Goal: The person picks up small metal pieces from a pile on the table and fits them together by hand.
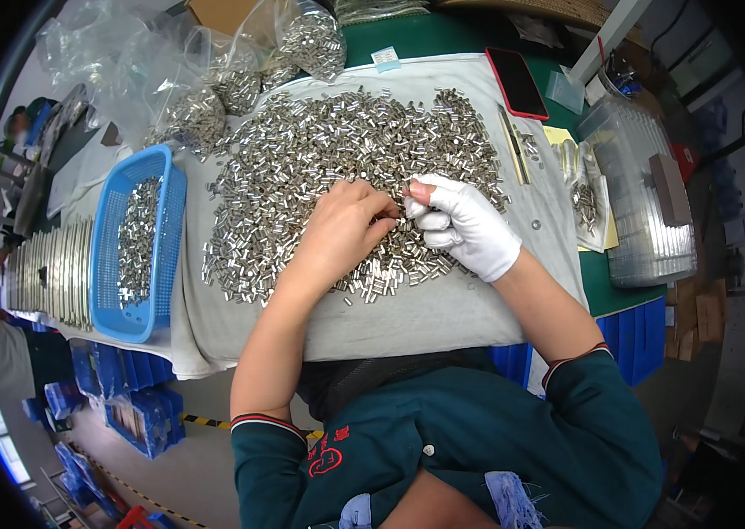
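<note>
Spreading on the bench (443, 37) toward eleven o'clock from the curled left grip (348, 222) and right grip (469, 227), small metal cylinders (328, 145) seem light, hard, slippery, best held by their sides; whether either grip pinches one is unclear.

Place: factory workshop | table (609, 289) heaped with small metal parts (320, 145) | blue crates (145, 425) | yellow-black floor tape (205, 421) | another worker (0, 357) at left

Single fisheye view from the wearer's head, steeply downward onto the nearby metal cylinders (342, 141).
</note>
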The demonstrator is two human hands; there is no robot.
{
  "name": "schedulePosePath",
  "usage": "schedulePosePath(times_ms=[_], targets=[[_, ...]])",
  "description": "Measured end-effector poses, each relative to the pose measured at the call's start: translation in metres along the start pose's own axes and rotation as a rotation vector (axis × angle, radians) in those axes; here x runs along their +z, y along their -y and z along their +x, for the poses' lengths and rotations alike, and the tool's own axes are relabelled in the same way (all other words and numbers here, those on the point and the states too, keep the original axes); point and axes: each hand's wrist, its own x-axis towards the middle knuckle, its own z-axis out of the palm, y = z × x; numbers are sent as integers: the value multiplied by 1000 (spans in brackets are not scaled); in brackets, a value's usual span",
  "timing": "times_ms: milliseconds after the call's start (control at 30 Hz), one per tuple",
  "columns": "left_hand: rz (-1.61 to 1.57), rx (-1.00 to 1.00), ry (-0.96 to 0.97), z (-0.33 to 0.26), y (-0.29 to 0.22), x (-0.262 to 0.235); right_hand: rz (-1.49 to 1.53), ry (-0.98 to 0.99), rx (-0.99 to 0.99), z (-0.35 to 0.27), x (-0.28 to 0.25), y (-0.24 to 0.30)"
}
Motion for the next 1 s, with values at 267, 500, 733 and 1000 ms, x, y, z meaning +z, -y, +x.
schedulePosePath(times_ms=[267,500,733,1000], targets=[[-20,37,9,0,0,6,-54,-15,-38,0,1,-1],[-116,-8,-93,2,-5,7,-51,-16,-52,-2,0,-1],[-1108,-298,-124,5,-8,-2,-86,-21,-64,-2,1,-2],[-1273,-399,-59,5,-7,-6,-111,-19,-65,-4,3,-1]])
